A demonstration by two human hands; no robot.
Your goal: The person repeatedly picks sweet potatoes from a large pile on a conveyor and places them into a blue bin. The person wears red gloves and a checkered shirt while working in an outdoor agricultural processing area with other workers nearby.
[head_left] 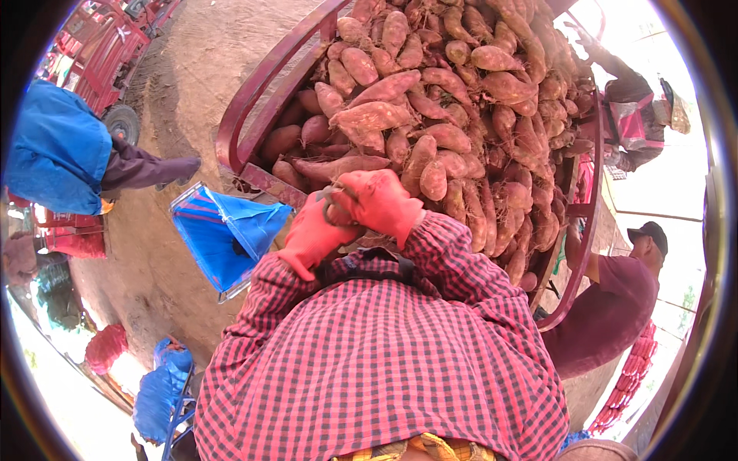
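long-sleeved, red-and-black gingham shirt [377, 361]; yellow plaid cloth [438, 449] along its near edge; coral-red left glove [314, 240], matching right glove [384, 201].

My left hand [314, 238] and right hand [382, 206] are pinky red in their gloves [396, 211], with dark grey by the fingers. My shirt [377, 353] has little red and dark checks all over. At my waist, a bit of cloth [434, 448] is yellow with dark lines. The potatoes [446, 138] are dusty pink and brown, and the cart [229, 132] around them is dark red. My near bag [227, 242] is bright blue. One person has a blue coat [58, 138] and dark purple trousers [142, 167]. Another has a black cap [653, 235] and a dark red top [607, 315]. The ground [146, 253] is brown.
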